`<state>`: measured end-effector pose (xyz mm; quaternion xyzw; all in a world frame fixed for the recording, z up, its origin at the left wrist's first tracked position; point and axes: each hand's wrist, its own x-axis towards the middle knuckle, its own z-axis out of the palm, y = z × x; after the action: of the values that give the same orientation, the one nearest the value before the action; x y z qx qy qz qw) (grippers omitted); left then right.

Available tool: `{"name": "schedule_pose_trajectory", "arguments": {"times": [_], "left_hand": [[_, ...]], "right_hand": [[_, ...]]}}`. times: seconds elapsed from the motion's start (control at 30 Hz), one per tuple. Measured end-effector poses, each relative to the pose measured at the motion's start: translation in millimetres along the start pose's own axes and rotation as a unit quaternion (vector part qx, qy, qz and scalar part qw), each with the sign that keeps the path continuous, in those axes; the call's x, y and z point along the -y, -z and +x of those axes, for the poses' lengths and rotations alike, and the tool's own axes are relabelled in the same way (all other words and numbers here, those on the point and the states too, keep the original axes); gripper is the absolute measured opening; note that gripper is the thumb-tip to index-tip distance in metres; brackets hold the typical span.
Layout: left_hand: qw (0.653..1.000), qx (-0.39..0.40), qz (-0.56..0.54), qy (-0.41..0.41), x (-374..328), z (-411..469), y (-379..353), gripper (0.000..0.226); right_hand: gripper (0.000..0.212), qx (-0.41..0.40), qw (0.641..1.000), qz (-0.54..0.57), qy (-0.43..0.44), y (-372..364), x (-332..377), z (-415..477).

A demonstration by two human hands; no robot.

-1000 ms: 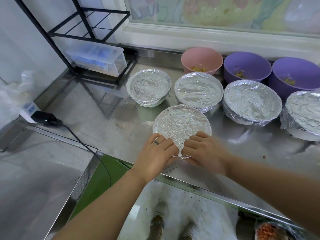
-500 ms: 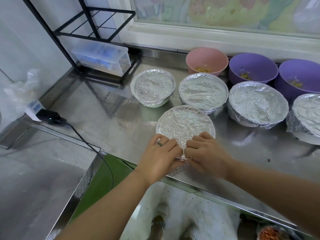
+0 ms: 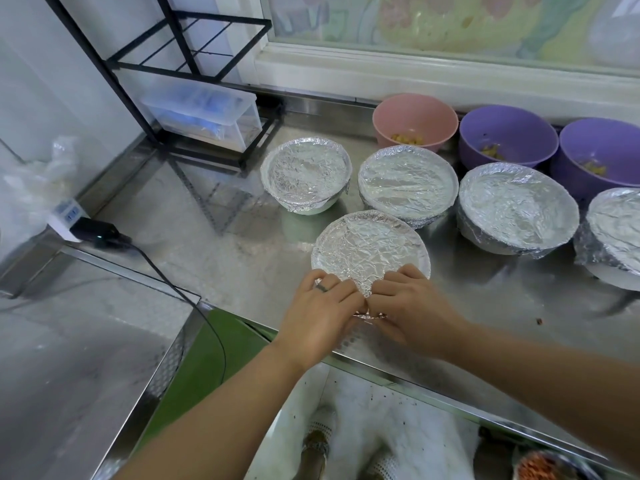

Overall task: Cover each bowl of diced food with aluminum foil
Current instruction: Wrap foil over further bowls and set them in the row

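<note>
The nearest bowl [image 3: 318, 252] sat close to the front edge of the steel counter [image 3: 207, 244], likely pulled in so its near rim could be crimped. The left hand [image 3: 322, 306] and right hand [image 3: 412, 303] met there, fingers curled over the foil [image 3: 369, 247], pinching it down round the lip (thumbs hidden). A pink bowl [image 3: 415, 116] behind stood uncovered.
</note>
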<state>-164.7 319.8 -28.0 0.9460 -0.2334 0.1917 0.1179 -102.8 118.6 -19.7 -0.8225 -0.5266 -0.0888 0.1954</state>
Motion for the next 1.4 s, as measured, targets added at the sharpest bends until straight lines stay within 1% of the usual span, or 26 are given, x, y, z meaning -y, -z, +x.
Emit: {"name": "schedule_pose_trajectory", "arguments": {"times": [0.03, 0.13, 0.23, 0.3, 0.37, 0.47, 0.57, 0.73, 0.83, 0.9, 0.97, 1.0, 1.13, 1.27, 1.4], "left_hand": [[1.000, 0.002, -0.006, 0.006, 0, 0, 0, 0.007], [0.999, 0.004, -0.018, 0.030, 0, 0, -1, 0.011], [0.999, 0.016, -0.028, 0.039, 0, 1, 1, 0.006], [0.998, 0.018, -0.034, 0.040, 1, -1, 5, 0.011], [0.999, 0.009, -0.041, 0.031, 4, -4, 8, 0.009], [0.999, 0.004, -0.048, 0.012, 9, -8, 10, 0.007], [0.999, 0.011, -0.052, 0.005, 14, -9, 10, 0.006], [0.999, 0.016, -0.043, 0.007, 20, -10, 13, 0.004], [0.999, 0.019, -0.031, 0.010, 24, -12, 15, 0.004], [0.999, 0.019, -0.030, 0.003, 23, -14, 17, 0.010], [0.999, 0.022, -0.033, -0.013, 16, -13, 18, 0.019], [0.999, 0.021, -0.036, -0.020, 12, -11, 18, 0.020], [0.999, 0.010, -0.041, -0.028, 2, -4, 14, 0.016], [0.999, 0.009, -0.034, -0.032, 7, -8, 13, 0.016], [0.998, 0.006, -0.027, -0.050, 10, -13, 15, 0.007]], "right_hand": [[0.014, 0.003, 1.000, 0.000, 0.000, 0, 0, 0], [0.015, 0.005, 1.000, -0.004, -0.006, 0, 0, 0], [0.015, 0.000, 1.000, -0.009, -0.010, 1, 0, 2], [0.014, -0.002, 1.000, -0.019, -0.005, 3, 1, 1], [0.021, 0.005, 0.999, -0.032, 0.007, 8, -1, -1], [0.019, 0.016, 0.999, -0.027, 0.031, 15, -9, -9], [0.022, 0.009, 0.998, -0.039, 0.041, 16, -13, -11], [0.025, -0.020, 0.998, -0.057, 0.028, 11, -3, -5], [0.021, -0.012, 0.998, -0.057, 0.027, 10, -1, -5], [0.019, 0.007, 0.998, -0.050, 0.038, 12, -5, -7], [0.022, 0.014, 0.998, -0.043, 0.046, 19, -11, -11], [0.024, 0.015, 0.998, -0.043, 0.050, 22, -14, -13], [0.027, 0.012, 0.997, -0.056, 0.055, 22, -17, -15], [0.026, 0.002, 0.997, -0.063, 0.035, 15, -11, -18], [0.026, 0.027, 0.998, -0.049, 0.039, 18, -6, -23]]}}
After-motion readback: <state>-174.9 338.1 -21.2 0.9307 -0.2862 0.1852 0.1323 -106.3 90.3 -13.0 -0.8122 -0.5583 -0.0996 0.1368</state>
